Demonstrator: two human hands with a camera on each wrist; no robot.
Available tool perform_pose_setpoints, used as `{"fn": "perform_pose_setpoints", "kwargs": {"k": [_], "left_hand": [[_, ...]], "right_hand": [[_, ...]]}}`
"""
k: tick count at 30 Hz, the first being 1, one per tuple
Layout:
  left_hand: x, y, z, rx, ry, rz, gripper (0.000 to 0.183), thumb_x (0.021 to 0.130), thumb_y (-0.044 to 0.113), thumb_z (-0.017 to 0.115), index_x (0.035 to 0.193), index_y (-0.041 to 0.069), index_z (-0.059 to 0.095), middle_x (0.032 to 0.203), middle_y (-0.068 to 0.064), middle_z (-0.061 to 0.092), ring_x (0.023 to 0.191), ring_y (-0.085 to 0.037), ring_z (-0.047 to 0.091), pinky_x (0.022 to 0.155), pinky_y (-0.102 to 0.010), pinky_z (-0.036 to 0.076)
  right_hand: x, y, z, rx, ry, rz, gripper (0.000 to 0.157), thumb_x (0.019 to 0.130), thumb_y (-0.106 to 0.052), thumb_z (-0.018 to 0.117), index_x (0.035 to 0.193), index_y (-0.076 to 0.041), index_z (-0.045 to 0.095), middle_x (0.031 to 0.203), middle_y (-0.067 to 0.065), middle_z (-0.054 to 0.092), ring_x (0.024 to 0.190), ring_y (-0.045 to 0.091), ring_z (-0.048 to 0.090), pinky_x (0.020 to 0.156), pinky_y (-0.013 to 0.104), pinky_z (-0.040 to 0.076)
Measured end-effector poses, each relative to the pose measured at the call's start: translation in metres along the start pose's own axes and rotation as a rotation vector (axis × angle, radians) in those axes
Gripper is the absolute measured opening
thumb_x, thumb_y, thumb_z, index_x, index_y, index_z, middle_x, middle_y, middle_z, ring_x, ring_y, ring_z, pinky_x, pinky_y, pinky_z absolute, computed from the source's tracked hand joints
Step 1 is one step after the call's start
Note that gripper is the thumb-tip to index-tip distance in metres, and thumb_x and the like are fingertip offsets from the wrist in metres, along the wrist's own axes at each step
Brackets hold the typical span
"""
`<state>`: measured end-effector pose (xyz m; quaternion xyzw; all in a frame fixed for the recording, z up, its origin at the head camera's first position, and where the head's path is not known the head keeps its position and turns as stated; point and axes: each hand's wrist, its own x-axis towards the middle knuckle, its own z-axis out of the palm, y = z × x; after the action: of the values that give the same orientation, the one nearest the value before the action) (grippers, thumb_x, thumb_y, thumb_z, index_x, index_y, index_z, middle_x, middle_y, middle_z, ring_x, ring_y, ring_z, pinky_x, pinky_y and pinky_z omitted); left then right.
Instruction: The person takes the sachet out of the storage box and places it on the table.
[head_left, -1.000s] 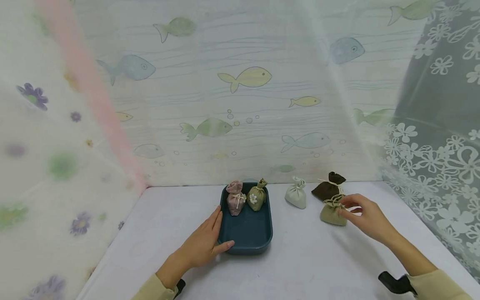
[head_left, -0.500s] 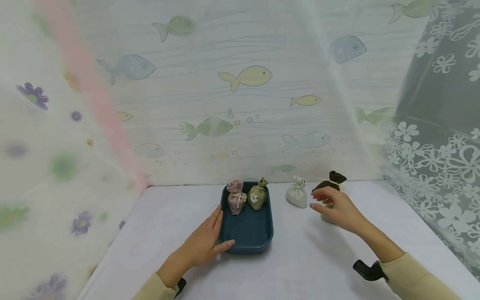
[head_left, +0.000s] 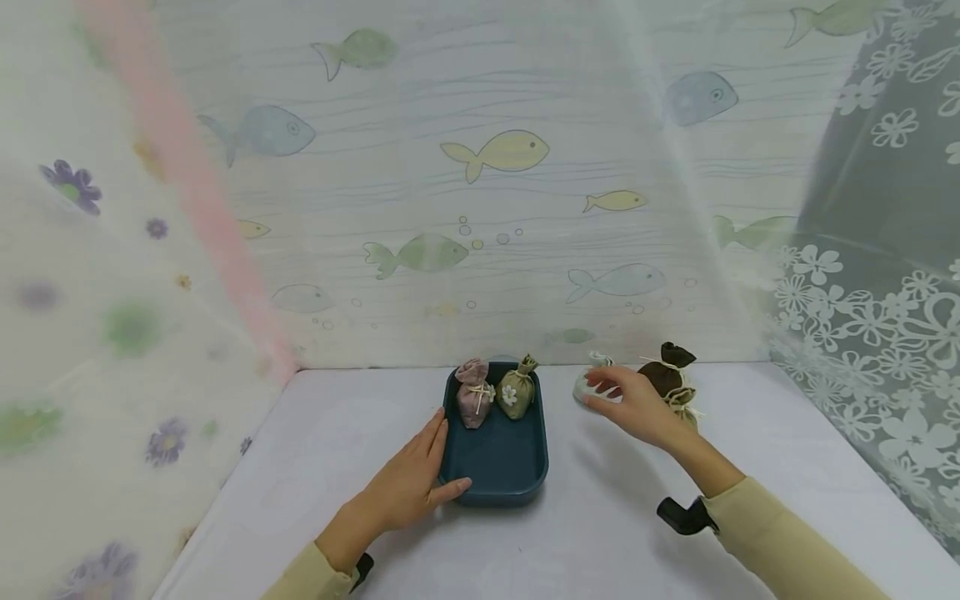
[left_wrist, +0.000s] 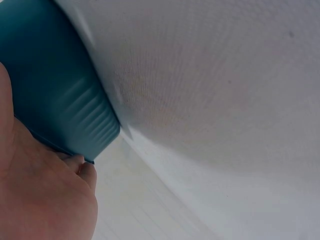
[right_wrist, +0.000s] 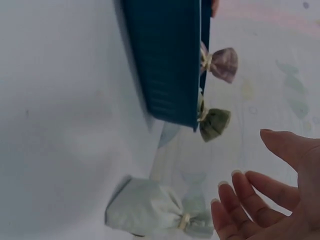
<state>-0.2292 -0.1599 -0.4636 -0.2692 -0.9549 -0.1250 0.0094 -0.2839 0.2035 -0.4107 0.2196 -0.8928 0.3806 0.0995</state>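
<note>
A dark teal rectangular tray (head_left: 495, 467) holds a pink drawstring pouch (head_left: 474, 398) and an olive pouch with a white flower (head_left: 515, 393) at its far end. My left hand (head_left: 408, 479) rests along the tray's left side, fingers extended, thumb over the near rim. My right hand (head_left: 637, 406) reaches over a pale mint pouch (right_wrist: 145, 207), partly covering it in the head view. In the right wrist view its fingers are loosely bent and hold nothing, with fingertips right beside the pouch's gathered neck.
Behind my right hand stand a dark brown pouch (head_left: 663, 372) and a green-beige pouch (head_left: 684, 404), partly hidden by the hand. A white table surface (head_left: 585, 533) runs back to a fish-print curtain (head_left: 495, 250). Flowered curtains hang at both sides.
My right hand has left the green-beige pouch and moved left to the mint pouch. The left hand and tray stay in place.
</note>
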Motion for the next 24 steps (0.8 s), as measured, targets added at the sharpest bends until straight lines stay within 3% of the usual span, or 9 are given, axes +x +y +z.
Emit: {"fn": "perform_pose_setpoints", "kwargs": {"k": [5,13,24], "left_hand": [[0.000,0.000,-0.001,0.004,0.003,0.002,0.094,0.090,0.064,0.042,0.150,0.001,0.005,0.157,-0.014,-0.002,0.142,-0.028,0.010,0.110,-0.046,0.023],[0.000,-0.001,0.001,-0.005,-0.005,-0.014,0.094,0.090,0.065,0.041,0.150,0.003,0.004,0.157,-0.011,-0.005,0.143,-0.025,0.008,0.111,-0.045,0.023],[0.000,-0.002,0.003,0.006,0.000,-0.007,0.095,0.090,0.067,0.039,0.150,0.003,0.004,0.157,-0.011,-0.006,0.143,-0.023,0.006,0.111,-0.044,0.022]], "right_hand": [[0.013,-0.001,0.013,0.009,-0.031,0.037,0.037,0.087,-0.025,0.069,0.116,-0.002,0.062,0.109,0.013,0.063,0.095,0.026,0.058,0.079,0.038,0.049],[0.032,-0.005,0.033,0.063,-0.114,0.139,0.046,0.088,-0.031,0.067,0.124,-0.004,0.058,0.120,0.014,0.058,0.105,0.031,0.055,0.083,0.042,0.048],[0.051,-0.004,0.055,0.071,-0.082,0.205,0.049,0.088,-0.027,0.067,0.127,-0.001,0.055,0.121,0.016,0.058,0.107,0.032,0.055,0.079,0.042,0.050]]}}
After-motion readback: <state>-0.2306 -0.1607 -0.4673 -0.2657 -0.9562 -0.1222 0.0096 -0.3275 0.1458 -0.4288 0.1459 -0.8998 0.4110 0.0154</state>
